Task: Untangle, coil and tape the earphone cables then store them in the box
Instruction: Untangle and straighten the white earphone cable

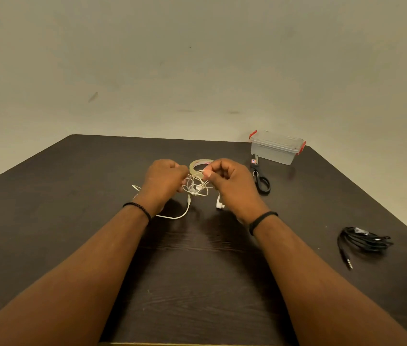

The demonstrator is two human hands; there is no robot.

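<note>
we pinch the tangled white earphone cable (195,187) between our left hand (163,179) and right hand (227,181) over the table (72,196), before a tape roll (198,164) with unreadable red print, the closed box (276,147) far right.

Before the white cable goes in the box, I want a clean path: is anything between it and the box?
Yes. The scissors lie between the white earphone cable and the box, just in front of it, and its lid looks shut. The tape roll sits behind the tangle.
</note>
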